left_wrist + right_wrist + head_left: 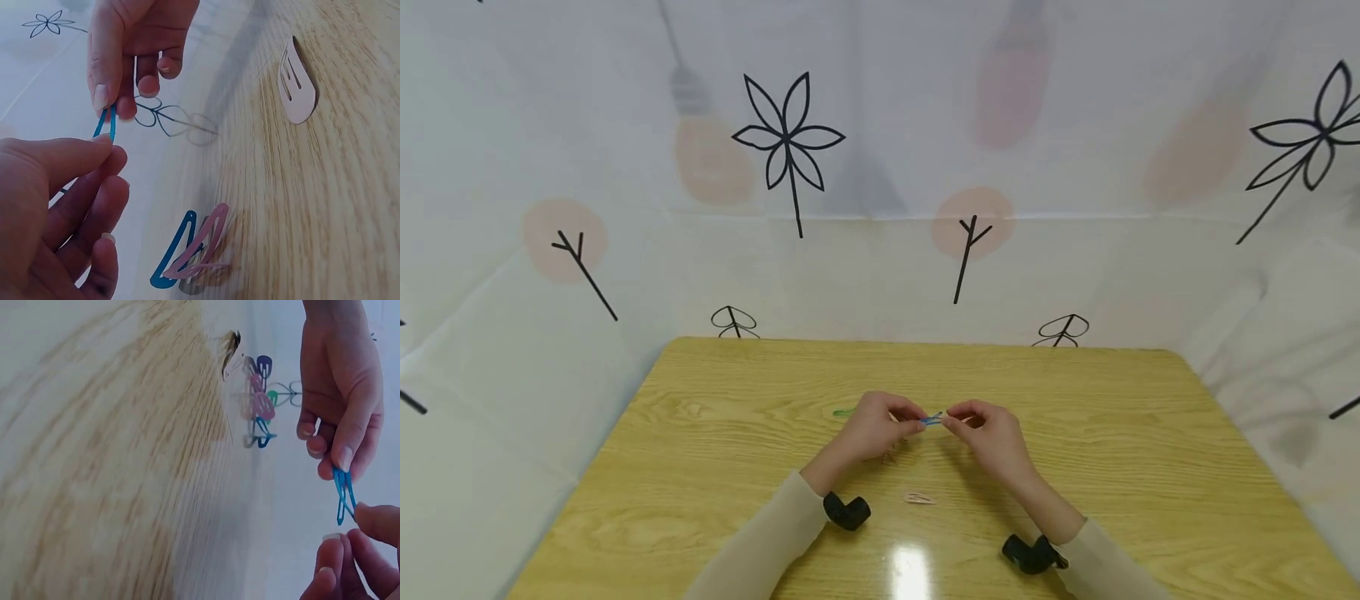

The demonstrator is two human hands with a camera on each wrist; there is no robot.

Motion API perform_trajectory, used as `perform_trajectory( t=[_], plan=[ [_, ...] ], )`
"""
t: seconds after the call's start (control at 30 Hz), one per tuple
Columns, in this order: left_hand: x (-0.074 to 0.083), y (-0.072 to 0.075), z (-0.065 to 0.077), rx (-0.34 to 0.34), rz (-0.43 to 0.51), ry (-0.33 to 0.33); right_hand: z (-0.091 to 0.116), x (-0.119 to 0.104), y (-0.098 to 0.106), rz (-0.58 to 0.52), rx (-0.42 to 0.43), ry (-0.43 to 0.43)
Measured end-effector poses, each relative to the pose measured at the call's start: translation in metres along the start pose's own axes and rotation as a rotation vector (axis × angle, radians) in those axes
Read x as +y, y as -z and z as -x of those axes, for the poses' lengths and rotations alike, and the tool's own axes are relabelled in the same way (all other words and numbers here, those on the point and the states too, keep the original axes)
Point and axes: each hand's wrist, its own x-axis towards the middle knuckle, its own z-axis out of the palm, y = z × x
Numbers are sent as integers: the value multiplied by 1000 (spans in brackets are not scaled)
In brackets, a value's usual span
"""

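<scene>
Between both hands, above the table, is a blue snap hair clip [932, 419]; in the right wrist view its arms stand apart. My left hand [876, 425] pinches one end with thumb and forefinger. At the opposite end, my right hand [992, 433] has its thumb and fingertips on the clip, the thumb against one thin arm. A pale pink hair clip [297, 87] lies on the table nearer me. Beyond the hands rests a loose group with a blue hair clip [174, 253], a pink hair clip [203, 240] and a purple hair clip [264, 365].
A green hair clip [842, 412] shows past my left hand, which partly covers the group in the head view. The wooden table [737, 375] ends at a white cloth [865, 275] with drawn flowers, standing behind and at both sides.
</scene>
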Motion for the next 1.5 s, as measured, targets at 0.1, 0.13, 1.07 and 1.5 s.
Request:
perform_trajectory(
  t=[0.1, 0.13, 1.07, 1.5],
  plan=[
    [1, 2, 1, 3, 1, 2, 1, 0, 1, -19, -3, 38],
    [1, 2, 2, 4, 2, 5, 1, 0, 1, -31, -9, 47],
    [12, 2, 10, 85, -22, -87, 10, 0, 4, -260, -131, 35],
    [10, 0, 9, 69, -21, -107, 10, -1, 6, -248, -142, -2]
  ],
)
